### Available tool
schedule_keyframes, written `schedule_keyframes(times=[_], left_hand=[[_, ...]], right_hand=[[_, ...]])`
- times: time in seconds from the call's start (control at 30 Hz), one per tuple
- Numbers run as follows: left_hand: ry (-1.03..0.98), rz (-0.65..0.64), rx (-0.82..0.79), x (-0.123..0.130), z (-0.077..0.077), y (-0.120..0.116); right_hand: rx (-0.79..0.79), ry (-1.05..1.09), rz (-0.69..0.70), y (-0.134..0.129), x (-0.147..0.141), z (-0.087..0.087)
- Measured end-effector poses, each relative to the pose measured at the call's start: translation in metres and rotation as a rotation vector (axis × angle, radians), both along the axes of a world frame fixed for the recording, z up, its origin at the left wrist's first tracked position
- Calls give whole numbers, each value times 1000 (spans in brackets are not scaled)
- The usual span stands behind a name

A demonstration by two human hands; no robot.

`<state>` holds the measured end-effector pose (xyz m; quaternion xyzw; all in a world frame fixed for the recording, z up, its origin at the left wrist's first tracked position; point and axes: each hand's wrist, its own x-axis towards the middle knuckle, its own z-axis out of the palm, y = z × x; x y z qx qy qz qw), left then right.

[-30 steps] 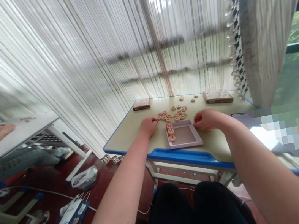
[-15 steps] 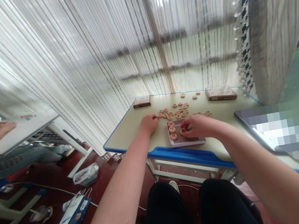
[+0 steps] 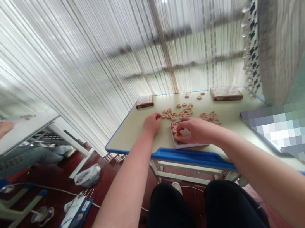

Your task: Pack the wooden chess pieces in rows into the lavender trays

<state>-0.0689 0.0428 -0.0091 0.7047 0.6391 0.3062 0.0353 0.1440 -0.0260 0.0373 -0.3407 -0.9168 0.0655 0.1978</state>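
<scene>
A shallow light-coloured box (image 3: 192, 145) lies near the table's front edge, with round wooden Chinese chess pieces (image 3: 174, 124) bearing red characters along its left side. My right hand (image 3: 198, 128) reaches into it, thumb and fingers closed on a red-marked chess piece (image 3: 178, 137) at the front left corner. My palm hides much of the box's inside. Left of the box, my left hand (image 3: 152, 124) rests on the table with curled fingers, its tips beside the nearest loose pieces (image 3: 168, 114). What it pinches, if anything, is too small to make out.
More loose pieces lie behind the box (image 3: 185, 109) and to its right (image 3: 209, 116). Two flat boxes (image 3: 145, 101) (image 3: 226, 93) sit at the back. A blurred-out device (image 3: 283, 134) lies on the right. Another person's hands (image 3: 4, 126) rest on a table at left.
My right hand has moved left within the box, from its middle to the left row of pieces. Pieces right of the box show more now. My left hand has hardly moved.
</scene>
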Motion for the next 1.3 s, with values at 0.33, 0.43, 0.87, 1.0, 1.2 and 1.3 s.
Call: schedule_keyframes(times=[0.33,0.43,0.87,1.0,1.2,1.3], left_hand=[[52,19,-14,2,3,-5],[59,21,-25,1,2,-3],[239,-108,-17,17,13,15],[210,-227,-38,14,9,31],[201,-167,65,10,4,26],[241,-114,92,13,6,19]], right_hand=[[4,-2,27,5,-3,-9],[-11,-2,57,6,-3,-10],[-6,267,-127,26,3,-4],[20,276,-204,37,4,-6],[18,261,-228,38,6,-9],[19,266,-178,36,7,-9]])
